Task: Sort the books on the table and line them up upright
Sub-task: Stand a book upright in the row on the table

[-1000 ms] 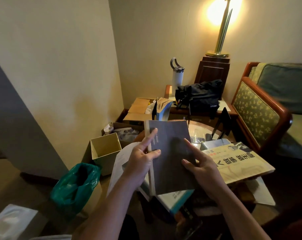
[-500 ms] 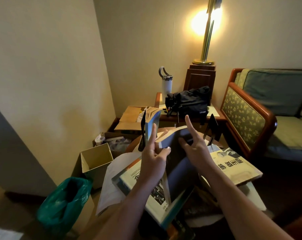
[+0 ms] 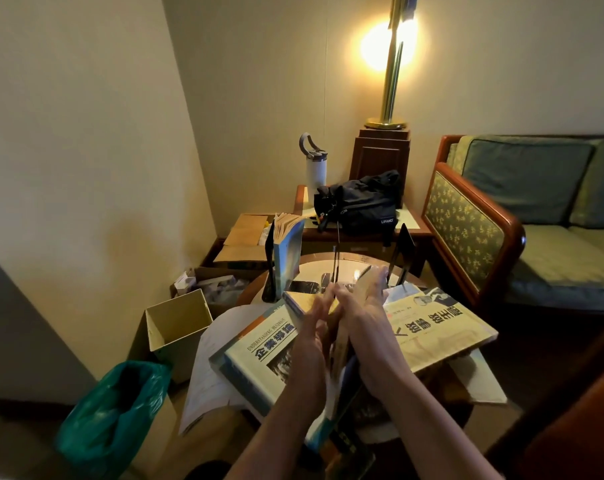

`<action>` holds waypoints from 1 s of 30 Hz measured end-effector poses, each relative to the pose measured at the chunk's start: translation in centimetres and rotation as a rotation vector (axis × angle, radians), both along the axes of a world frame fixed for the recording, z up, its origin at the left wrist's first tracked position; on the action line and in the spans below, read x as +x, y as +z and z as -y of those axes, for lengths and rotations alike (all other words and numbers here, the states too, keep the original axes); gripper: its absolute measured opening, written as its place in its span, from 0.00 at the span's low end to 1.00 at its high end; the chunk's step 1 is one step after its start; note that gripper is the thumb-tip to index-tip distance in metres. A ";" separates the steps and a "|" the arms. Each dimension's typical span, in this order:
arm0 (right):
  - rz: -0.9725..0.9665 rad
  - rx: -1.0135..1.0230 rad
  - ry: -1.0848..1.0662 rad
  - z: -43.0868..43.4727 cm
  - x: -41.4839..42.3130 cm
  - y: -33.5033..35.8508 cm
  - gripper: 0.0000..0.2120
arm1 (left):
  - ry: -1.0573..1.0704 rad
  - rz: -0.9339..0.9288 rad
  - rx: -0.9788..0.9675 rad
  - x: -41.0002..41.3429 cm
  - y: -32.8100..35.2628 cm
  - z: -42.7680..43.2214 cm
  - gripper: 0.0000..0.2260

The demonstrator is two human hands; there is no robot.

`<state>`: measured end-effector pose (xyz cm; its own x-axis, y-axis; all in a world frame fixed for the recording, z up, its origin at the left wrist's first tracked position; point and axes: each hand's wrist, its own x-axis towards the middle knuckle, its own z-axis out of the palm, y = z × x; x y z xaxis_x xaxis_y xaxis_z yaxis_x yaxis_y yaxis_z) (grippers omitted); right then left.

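Bare left hand (image 3: 313, 325), bare right hand (image 3: 367, 318), bare forearms (image 3: 416, 412)

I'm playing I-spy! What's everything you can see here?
standing book: one, blue, upright, table's far left
bookends: at least two, black, table's far side
business book: one, cream, flat, table's left
yellow book: one, flat, table's right
held book: one, edge-on, middle
bottle: one, white, side table
bag: one, black, side table
lamp: one, brass, lit
sofa: one, green, right
bin bag: one, green, floor
box: one, cream, open, floor
left grip: flat on held book
right grip: flat on its other side
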<state>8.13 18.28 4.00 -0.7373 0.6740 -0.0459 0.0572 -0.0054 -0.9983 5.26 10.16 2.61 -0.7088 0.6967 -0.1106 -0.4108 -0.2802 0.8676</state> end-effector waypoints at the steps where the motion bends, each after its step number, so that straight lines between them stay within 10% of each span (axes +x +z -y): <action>1: -0.014 -0.035 0.018 -0.2 0.3 0.3 0.47 | 0.001 0.017 -0.001 0.3 -0.4 -0.3 0.16; 16: 0.012 0.054 0.010 -2.2 7.6 3.3 0.36 | -0.326 -0.142 -0.094 3.5 2.3 0.2 0.30; 21: -0.070 0.043 -0.004 -3.6 7.1 5.1 0.35 | -0.210 -0.273 -0.125 1.5 2.7 -0.5 0.16; 30: -0.185 0.032 0.080 -7.4 -1.9 5.9 0.33 | -0.024 -0.450 -0.219 -8.9 4.4 -3.0 0.24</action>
